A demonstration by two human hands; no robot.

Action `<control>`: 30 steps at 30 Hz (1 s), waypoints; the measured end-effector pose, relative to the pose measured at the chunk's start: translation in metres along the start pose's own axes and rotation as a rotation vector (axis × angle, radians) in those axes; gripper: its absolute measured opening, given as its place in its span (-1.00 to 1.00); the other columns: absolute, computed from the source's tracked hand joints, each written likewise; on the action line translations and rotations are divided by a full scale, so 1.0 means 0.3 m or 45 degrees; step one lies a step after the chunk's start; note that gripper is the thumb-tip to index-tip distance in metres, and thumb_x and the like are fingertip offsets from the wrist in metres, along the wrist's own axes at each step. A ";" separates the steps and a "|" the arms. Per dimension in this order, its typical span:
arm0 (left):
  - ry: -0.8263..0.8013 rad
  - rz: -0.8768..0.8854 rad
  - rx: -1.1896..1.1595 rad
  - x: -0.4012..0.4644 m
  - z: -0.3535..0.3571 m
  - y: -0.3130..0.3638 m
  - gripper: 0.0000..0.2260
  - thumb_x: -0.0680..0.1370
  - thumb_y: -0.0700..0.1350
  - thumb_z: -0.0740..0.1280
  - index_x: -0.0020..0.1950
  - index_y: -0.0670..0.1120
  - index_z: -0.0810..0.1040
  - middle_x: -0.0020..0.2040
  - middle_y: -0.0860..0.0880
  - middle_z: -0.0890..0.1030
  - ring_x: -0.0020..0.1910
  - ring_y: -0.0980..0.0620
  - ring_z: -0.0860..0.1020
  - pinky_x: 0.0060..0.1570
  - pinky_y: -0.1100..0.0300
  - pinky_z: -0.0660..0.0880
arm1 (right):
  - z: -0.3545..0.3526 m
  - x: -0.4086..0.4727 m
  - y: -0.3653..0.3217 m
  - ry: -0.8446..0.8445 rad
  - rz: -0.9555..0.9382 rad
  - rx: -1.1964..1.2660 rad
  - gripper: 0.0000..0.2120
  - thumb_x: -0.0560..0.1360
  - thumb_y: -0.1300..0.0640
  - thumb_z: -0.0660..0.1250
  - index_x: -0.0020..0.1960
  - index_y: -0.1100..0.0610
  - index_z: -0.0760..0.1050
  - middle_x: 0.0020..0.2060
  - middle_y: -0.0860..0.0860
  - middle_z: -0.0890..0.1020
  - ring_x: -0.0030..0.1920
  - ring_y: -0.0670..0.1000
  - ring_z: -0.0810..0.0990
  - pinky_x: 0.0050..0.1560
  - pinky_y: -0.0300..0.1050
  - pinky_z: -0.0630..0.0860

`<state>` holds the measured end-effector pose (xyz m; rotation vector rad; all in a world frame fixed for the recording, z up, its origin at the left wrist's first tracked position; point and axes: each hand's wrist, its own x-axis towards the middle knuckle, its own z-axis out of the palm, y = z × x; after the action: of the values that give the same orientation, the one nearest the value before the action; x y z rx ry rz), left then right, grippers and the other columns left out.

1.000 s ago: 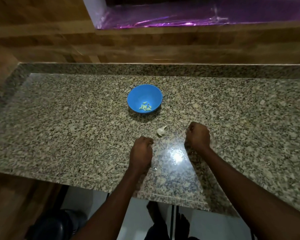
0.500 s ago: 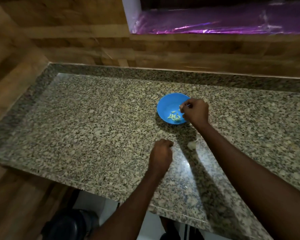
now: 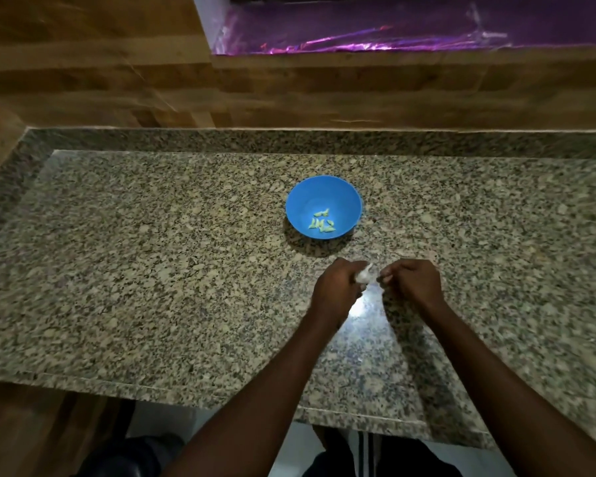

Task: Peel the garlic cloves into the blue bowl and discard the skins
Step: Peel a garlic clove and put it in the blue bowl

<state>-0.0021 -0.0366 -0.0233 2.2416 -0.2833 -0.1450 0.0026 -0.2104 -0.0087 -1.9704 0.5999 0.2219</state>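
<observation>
Dim, uneven lighting. An overhead source leaves a bright glare patch on the granite counter (image 3: 152, 270) near its front edge, and the blue bowl (image 3: 324, 187) casts a shadow toward that edge. Magenta sheen on the film (image 3: 393, 36) above. Motion blur softens detail; wide-angle distortion bows the edges.

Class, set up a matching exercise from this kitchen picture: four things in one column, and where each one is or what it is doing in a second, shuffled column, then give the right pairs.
1. blue bowl
2. peeled cloves
3. left hand
4. right hand

A. holds the white garlic piece
B. lie inside the bowl
C. stands on the granite counter
D. fingers curled, beside the garlic

Pairs: 1-C, 2-B, 3-A, 4-D
</observation>
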 end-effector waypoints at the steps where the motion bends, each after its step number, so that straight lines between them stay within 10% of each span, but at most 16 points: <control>1: 0.005 -0.003 0.024 0.009 0.009 -0.001 -0.62 0.50 -0.19 0.42 0.32 -0.07 0.61 0.13 -0.12 0.61 0.08 -0.06 0.59 0.05 0.16 0.52 | 0.002 -0.008 0.006 -0.018 0.054 0.068 -0.71 0.46 0.36 0.24 -0.30 0.17 0.68 -0.36 0.14 0.70 -0.31 0.16 0.69 -0.26 -0.06 0.64; 6: 0.054 -0.260 -0.468 0.012 0.006 0.033 -0.79 0.44 -0.28 0.49 0.07 -0.20 0.70 -0.10 -0.04 0.71 -0.18 0.26 0.63 -0.18 0.36 0.54 | -0.016 -0.051 -0.002 -0.213 0.118 0.350 -0.87 0.54 0.38 0.33 -0.11 0.43 0.62 -0.24 0.38 0.66 -0.35 0.22 0.65 -0.20 0.26 0.67; 13: -0.028 -0.375 -0.841 -0.015 0.021 0.117 -0.70 0.48 -0.33 0.46 0.20 -0.18 0.65 0.01 -0.19 0.71 -0.06 -0.01 0.66 -0.03 0.02 0.63 | -0.122 -0.088 0.013 -0.373 0.141 0.646 -0.86 0.52 0.31 0.42 0.01 0.39 0.61 -0.25 0.36 0.65 -0.18 0.28 0.65 -0.10 0.45 0.59; 21: 0.077 -0.346 -0.843 -0.011 0.054 0.213 -0.69 0.45 -0.40 0.48 0.18 -0.24 0.67 0.02 -0.16 0.72 -0.02 0.00 0.69 -0.01 0.14 0.63 | -0.236 -0.086 -0.017 -0.433 0.065 0.667 -0.84 0.49 0.35 0.43 0.04 0.42 0.60 -0.17 0.32 0.68 -0.28 0.13 0.71 -0.26 -0.11 0.66; 30: 0.146 -0.279 -0.716 -0.003 0.085 0.299 -0.74 0.40 -0.33 0.54 0.09 -0.23 0.71 -0.11 -0.04 0.74 -0.13 0.12 0.70 -0.10 0.28 0.60 | -0.258 -0.037 -0.062 -0.420 0.149 0.490 -0.87 0.42 0.41 0.27 -0.28 0.26 0.45 -0.49 0.15 0.56 -0.44 0.10 0.53 -0.39 -0.14 0.54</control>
<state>-0.0219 -0.1104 0.0301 1.7067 0.0651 -0.1861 -0.0056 -0.2685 0.0463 -1.4893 0.4991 0.4584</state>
